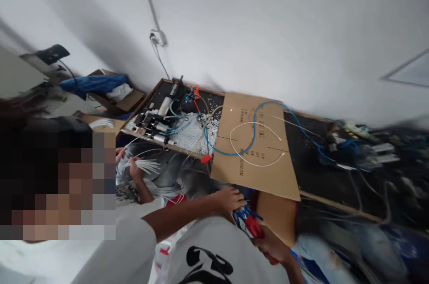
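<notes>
My left hand (230,200) is in front of my shirt, its fingers curled over a blue-and-white object (240,213) whose kind I cannot make out. Close to it on the right, my right hand (270,243) is closed around a red-handled hand tool (254,226). The tool's front end meets the blue-and-white object, and blur hides the details. Just beyond my hands, a flattened cardboard sheet (228,165) lies on the bench. A white cable (258,165) with pale tips lies in a loop on the cardboard, crossed by a blue hose (254,129).
At left, a co-worker's hands (135,170) hold a bundle of white cables (149,166). A small machine (157,125) stands on the bench among white scraps (196,129). Cluttered parts (362,141) lie at right. An open brown box (276,212) sits below the bench edge.
</notes>
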Motion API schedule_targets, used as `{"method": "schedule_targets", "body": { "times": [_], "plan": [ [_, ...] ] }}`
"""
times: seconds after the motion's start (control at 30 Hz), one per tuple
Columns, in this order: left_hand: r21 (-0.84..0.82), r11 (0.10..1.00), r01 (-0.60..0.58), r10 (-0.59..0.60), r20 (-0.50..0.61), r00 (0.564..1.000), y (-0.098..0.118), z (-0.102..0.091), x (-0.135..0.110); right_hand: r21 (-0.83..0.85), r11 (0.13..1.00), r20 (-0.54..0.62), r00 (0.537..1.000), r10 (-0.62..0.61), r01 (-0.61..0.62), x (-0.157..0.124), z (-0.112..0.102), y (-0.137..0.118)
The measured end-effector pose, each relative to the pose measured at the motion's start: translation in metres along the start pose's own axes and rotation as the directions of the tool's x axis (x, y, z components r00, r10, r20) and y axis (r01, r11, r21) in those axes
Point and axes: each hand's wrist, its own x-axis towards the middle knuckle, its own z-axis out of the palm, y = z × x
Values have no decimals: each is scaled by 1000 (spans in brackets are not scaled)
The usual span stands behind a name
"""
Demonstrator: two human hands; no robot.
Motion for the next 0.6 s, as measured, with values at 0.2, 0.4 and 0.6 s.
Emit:
{"method": "schedule_targets", "body": {
  "times": [0.2,0.4,0.6],
  "plan": [
    [-11,1000,-5,6,103,995,-1,-5,6,32,999,-29,1000,-4,5,-1,5,5],
    [-162,959,233,-171,326,930,-9,-6,16,-124,992,-342,937,-70,29,7,35,7],
    [-132,885,446,-296,581,758,-7,2,40,-162,971,-612,790,42,-178,3,68,24]
  ]
}}
